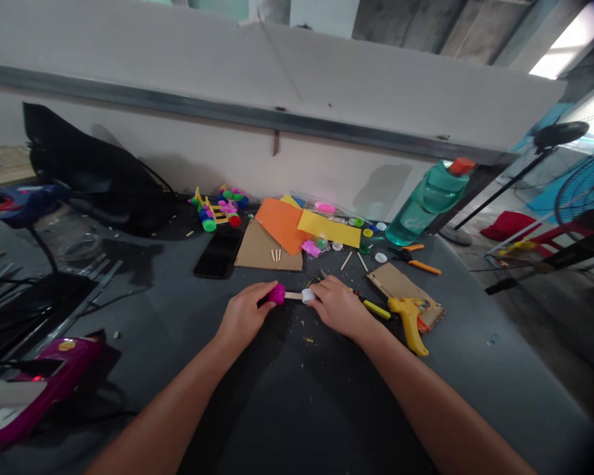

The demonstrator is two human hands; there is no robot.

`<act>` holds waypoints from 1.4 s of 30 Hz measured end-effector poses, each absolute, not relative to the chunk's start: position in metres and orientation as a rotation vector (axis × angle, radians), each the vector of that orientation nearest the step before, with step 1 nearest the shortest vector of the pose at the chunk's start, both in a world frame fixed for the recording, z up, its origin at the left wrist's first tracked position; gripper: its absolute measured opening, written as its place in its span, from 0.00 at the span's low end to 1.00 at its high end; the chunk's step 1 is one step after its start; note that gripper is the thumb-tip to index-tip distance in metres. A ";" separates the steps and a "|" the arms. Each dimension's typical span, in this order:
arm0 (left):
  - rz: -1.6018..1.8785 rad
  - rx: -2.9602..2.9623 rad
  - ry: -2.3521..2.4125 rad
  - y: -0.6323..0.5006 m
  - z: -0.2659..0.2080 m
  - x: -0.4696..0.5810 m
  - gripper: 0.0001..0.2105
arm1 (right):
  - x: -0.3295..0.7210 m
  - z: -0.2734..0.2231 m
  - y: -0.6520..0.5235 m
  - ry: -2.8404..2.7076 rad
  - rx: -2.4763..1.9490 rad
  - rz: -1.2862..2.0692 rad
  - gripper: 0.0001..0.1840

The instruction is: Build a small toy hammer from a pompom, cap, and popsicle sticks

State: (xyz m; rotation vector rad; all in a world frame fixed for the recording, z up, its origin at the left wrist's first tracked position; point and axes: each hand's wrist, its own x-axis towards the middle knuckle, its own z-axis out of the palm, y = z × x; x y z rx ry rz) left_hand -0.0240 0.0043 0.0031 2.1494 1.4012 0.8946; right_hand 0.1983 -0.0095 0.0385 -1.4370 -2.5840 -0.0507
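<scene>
Between my hands a pale wooden craft stick (293, 296) lies level just over the dark table. My left hand (245, 310) pinches a magenta bottle cap (277, 294) at the stick's left end. At the other end my right hand (339, 303) grips a white bottle cap (307, 296). Whether the caps are fixed to the stick I cannot tell. Partly behind my right hand lies a yellow-and-black cutter (377, 309). To its right a yellow glue gun (410, 320) rests on a piece of cardboard (393, 282).
Behind the hands are a black phone (218, 252), orange paper (283, 225), yellow paper (330, 229) and toy vehicles of caps and sticks (218, 210). A teal bottle (426, 201) stands back right, near orange-handled pliers (420, 264). A magenta power strip (54, 376) is at left.
</scene>
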 end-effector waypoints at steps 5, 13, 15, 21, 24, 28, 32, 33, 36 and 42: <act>0.887 2.146 1.420 0.004 0.005 -0.024 0.17 | 0.198 0.036 -0.010 -2.547 -1.430 -0.018 0.04; 0.884 2.149 1.416 0.003 0.009 -0.022 0.17 | 0.196 0.037 -0.010 -2.512 -1.453 0.020 0.03; 0.895 2.155 1.408 0.003 0.008 -0.022 0.17 | 0.196 0.037 -0.011 -2.508 -1.453 0.028 0.03; 0.905 2.156 1.413 0.003 0.007 -0.022 0.17 | 0.196 0.034 -0.010 -2.495 -1.457 0.020 0.03; 0.888 2.155 1.415 0.002 0.008 -0.022 0.17 | 0.196 0.033 -0.010 -2.499 -1.458 0.008 0.03; 0.900 2.151 1.417 0.002 0.008 -0.022 0.18 | 0.196 0.034 -0.011 -2.479 -1.466 0.040 0.03; 0.919 2.181 1.394 0.002 0.004 -0.022 0.19 | 0.197 0.034 -0.012 -2.439 -1.473 0.066 0.04; 0.924 2.189 1.390 0.002 0.003 -0.022 0.19 | 0.198 0.034 -0.012 -2.435 -1.475 0.072 0.04; 0.930 2.206 1.391 0.002 0.001 -0.022 0.19 | 0.199 0.034 -0.013 -2.429 -1.492 0.088 0.06; 0.896 2.218 1.400 0.001 0.003 -0.024 0.20 | 0.201 0.036 -0.014 -2.412 -1.548 0.134 0.19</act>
